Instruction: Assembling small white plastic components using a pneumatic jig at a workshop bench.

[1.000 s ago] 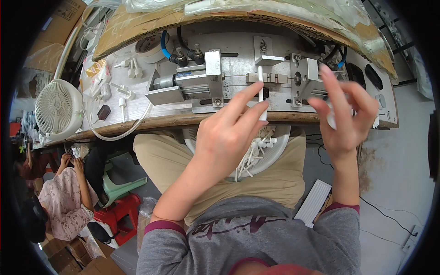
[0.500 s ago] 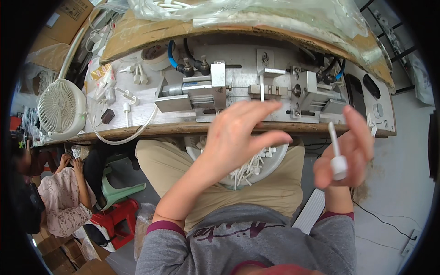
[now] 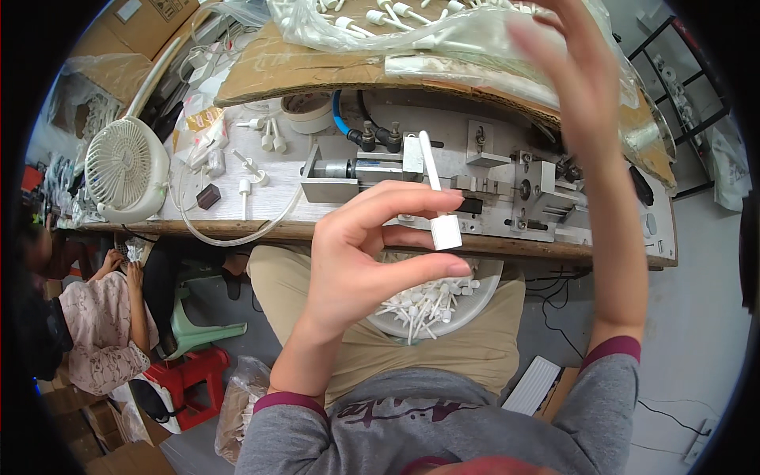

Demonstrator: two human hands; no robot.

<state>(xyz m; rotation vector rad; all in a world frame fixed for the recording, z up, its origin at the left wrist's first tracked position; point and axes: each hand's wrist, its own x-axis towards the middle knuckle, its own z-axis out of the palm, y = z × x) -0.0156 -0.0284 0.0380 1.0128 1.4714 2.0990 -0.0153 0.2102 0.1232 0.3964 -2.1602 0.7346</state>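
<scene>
My left hand (image 3: 356, 249) is raised in front of the bench's near edge, thumb and fingers bent round a white plastic rod with a wide white cap (image 3: 446, 232). The rod's thin stem points up and away, its cap toward me. My right hand (image 3: 566, 63), smeared by motion, is over the clear plastic bag (image 3: 317, 33) at the far side of the bench; whether it holds anything does not show. Beyond my left hand stands a metal clamping fixture (image 3: 538, 186) with cylinders and hoses, partly hidden by my arm and hand.
A bowl (image 3: 492, 297) of similar white capped rods sits in my lap. On the bench are a white fan (image 3: 127, 170), tape rolls (image 3: 307, 111) and loose rods (image 3: 245, 198). Cardboard (image 3: 332, 71) overhangs the fixture. Another person sits at the left, near a red stool (image 3: 194, 392).
My right hand, which held a white capped rod, has swung up and away to the bag. The left hand, empty before, now grips a capped rod. The stem at the fixture no longer shows.
</scene>
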